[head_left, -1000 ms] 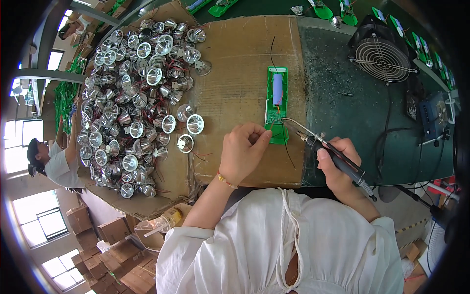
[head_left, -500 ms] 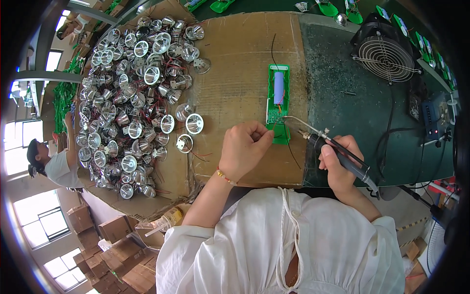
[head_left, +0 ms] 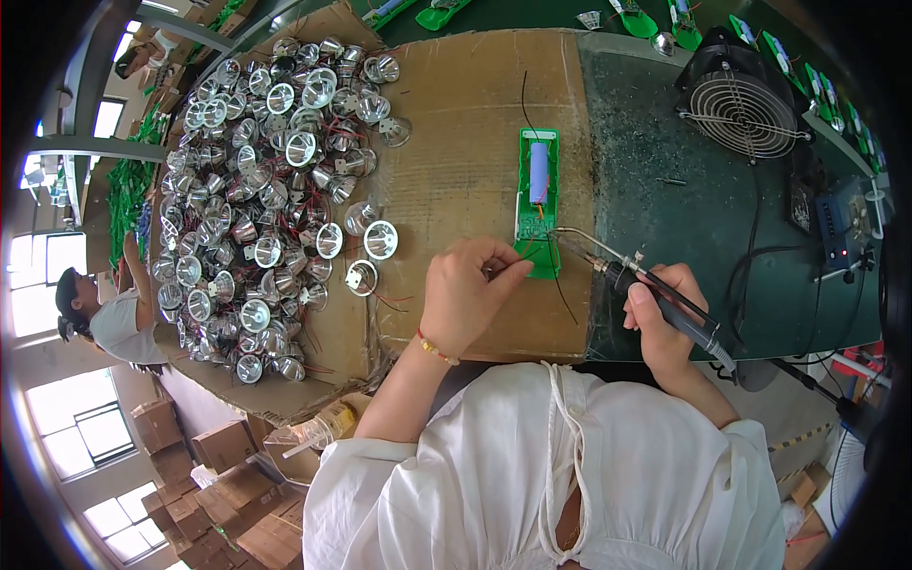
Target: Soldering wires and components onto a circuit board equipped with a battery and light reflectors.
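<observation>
A green plastic housing [head_left: 541, 264] lies lengthwise on the cardboard in front of me, with a lilac cylindrical battery cell [head_left: 539, 173] in its upper half. Below the cell is a small green circuit board [head_left: 532, 226]. My left hand [head_left: 467, 290] is pinched at the housing's lower left edge, holding a thin dark wire [head_left: 530, 251] that runs toward the board. My right hand [head_left: 660, 332] grips a soldering iron [head_left: 686, 325] with a thin metal feed tube [head_left: 597, 241] along it; the tips meet at the board's right side. Black wires stick out above and below the housing.
A cardboard box [head_left: 347, 366] heaped with silvery reflector cups [head_left: 255, 190] stands at left, a few cups lying beside it. At right are a black fan [head_left: 746, 114] and a blue soldering station [head_left: 841, 228]. More green housings [head_left: 635, 19] line the far edge. Another person [head_left: 119, 318] works at far left.
My left thumb and fingers shift slightly, and the wire now shows more clearly between them and the board. The iron and feed tube tilt slightly at the board. The view moves a little.
</observation>
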`<state>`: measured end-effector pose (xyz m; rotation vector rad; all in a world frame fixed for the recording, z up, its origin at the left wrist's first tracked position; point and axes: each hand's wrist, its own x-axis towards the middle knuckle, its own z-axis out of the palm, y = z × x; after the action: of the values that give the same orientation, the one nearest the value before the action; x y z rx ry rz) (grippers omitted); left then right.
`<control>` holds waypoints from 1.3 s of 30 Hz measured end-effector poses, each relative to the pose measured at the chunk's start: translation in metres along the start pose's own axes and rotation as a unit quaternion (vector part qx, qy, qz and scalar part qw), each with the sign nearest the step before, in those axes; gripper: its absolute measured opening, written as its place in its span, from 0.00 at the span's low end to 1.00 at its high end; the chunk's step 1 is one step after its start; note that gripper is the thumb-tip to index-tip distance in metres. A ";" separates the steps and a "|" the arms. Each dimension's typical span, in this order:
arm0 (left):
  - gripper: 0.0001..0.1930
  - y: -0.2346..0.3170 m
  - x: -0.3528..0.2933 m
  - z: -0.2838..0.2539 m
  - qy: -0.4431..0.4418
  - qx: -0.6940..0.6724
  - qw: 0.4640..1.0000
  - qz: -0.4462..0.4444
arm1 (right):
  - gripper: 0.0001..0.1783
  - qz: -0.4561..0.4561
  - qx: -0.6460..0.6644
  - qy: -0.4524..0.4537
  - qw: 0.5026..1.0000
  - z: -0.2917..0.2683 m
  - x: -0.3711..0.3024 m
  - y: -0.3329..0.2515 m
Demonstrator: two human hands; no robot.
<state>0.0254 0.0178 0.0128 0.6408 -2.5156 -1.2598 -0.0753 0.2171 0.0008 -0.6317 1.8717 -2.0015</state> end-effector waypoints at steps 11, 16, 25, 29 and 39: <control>0.07 -0.002 0.008 0.003 0.022 -0.038 0.998 -0.053 | 0.08 -0.010 0.004 -0.016 1.000 0.009 0.006 0.005; 0.08 -0.001 0.013 0.002 -0.003 -0.028 0.994 -0.102 | 0.08 0.026 0.034 -0.001 0.999 0.016 0.009 0.003; 0.08 -0.001 0.013 0.007 0.027 -0.037 0.995 -0.093 | 0.07 0.090 0.042 0.005 0.995 0.017 0.011 0.004; 0.08 0.000 0.013 0.005 0.021 -0.036 0.993 -0.108 | 0.09 0.081 0.077 0.027 0.993 0.015 0.010 0.001; 0.09 0.000 0.012 0.007 0.018 -0.040 0.994 -0.102 | 0.09 0.076 0.040 0.006 0.996 0.013 0.010 0.003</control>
<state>0.0126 0.0169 0.0095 0.9111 -2.4048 -1.3961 -0.0767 0.2003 -0.0010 -0.4426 1.7782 -1.9745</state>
